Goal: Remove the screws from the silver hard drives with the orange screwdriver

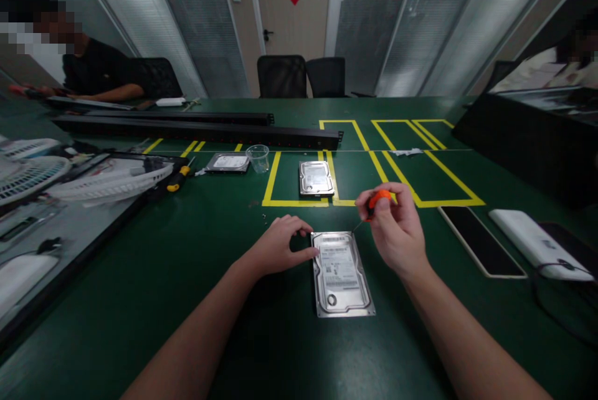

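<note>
A silver hard drive (343,275) with a white label lies flat on the green table in front of me. My left hand (283,241) steadies its far left corner, thumb on the left edge and index finger at the corner. In my right hand (395,225) is a screwdriver with an orange handle (380,195). Its thin shaft slants down to the drive's far right corner, where the tip meets or nearly meets the metal. Several tiny screws (265,218) lie beyond my left hand.
Farther off lie a second hard drive (316,178), a third (228,162), a clear plastic cup (258,159) and a yellow-black screwdriver (180,177). A phone (482,242) and white power bank (539,244) are at right. Long black bars (200,132) cross the table. Two people sit at the sides.
</note>
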`<action>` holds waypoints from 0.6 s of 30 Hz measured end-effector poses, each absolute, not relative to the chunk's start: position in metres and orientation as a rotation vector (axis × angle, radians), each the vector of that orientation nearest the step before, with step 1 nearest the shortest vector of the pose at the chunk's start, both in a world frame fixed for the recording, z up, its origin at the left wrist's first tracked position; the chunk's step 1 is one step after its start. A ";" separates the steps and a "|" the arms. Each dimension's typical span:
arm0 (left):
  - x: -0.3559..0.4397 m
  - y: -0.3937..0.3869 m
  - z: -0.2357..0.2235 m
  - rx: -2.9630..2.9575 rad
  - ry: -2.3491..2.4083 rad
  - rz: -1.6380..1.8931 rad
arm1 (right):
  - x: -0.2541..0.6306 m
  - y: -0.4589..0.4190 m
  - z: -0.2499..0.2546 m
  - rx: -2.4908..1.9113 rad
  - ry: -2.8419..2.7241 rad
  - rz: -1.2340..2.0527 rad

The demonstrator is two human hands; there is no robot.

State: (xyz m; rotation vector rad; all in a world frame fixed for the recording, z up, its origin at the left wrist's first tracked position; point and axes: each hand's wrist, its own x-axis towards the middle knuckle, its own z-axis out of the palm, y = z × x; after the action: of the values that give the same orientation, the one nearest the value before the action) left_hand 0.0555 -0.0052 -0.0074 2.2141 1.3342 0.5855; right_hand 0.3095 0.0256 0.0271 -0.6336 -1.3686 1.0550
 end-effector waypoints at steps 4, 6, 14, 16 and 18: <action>0.055 -0.005 -0.008 2.214 1.337 0.590 | 0.309 0.023 0.031 -0.642 -1.380 1.010; 0.055 -0.006 -0.008 2.212 1.339 0.591 | 0.311 0.020 0.036 -0.636 -1.374 0.979; 0.048 0.000 -0.003 2.126 1.474 0.746 | 0.338 -0.008 0.066 -0.846 -2.261 0.584; 0.034 0.003 0.002 2.104 1.660 0.857 | 0.334 -0.019 0.071 -0.945 -2.563 0.623; 0.015 0.006 0.008 2.112 1.894 0.884 | 0.325 -0.030 0.075 -1.060 -2.755 0.666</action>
State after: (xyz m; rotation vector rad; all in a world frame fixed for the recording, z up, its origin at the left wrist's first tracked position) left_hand 0.0148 0.0060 0.0079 2.1121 1.8942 0.8840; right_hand 0.3254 -0.0298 0.0746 -1.0602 -2.7552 0.6656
